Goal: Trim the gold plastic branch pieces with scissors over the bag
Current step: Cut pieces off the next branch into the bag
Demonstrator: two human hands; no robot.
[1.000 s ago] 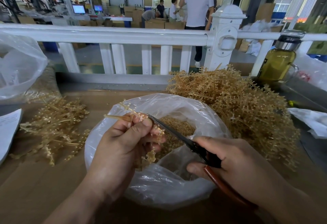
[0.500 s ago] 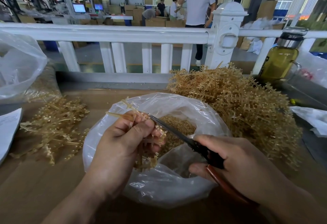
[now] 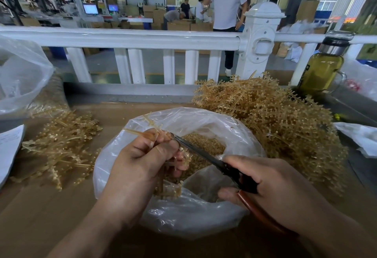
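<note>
Left hand: Your left hand (image 3: 140, 164) is above the mouth of the bag. Its fingers are curled round a gold plastic branch piece (image 3: 155, 133), and your thumb lies across the stem.
Branch piece: The stem end sticks out up and to the left past your knuckles. The lower part hangs below your palm into the bag opening.
Right hand: Your right hand (image 3: 271, 186) grips the scissors (image 3: 204, 155), with its fingers curled round the reddish-brown handles.
Scissors: The dark blades point up and to the left. Their tips meet the branch piece at your left fingertips. The blades lie close together, and you cannot tell whether a gap remains at the tips.
Bag: The clear plastic bag (image 3: 183, 217) sits on the brown table (image 3: 40, 206), mouth open, directly below both hands.
Cut bits: A heap of small gold bits (image 3: 206, 141) lies inside the bag, under the blades.
Large pile: A big heap of gold branches (image 3: 275, 131) lies to the right of the bag and touches its wall.
Small pile: A thinner heap (image 3: 63, 147) lies just beside the bag on the left.
Bottle: A glass bottle (image 3: 322, 70) of yellow-green liquid stands upright behind the large pile.
Railing: A white railing (image 3: 142, 37) runs along the far edge of the table.
Left edge: A second clear bag (image 3: 20, 78) and a white paper sheet (image 3: 8, 147) lie here.
Background: A person in a white shirt (image 3: 228, 2) stands beyond the railing.
</note>
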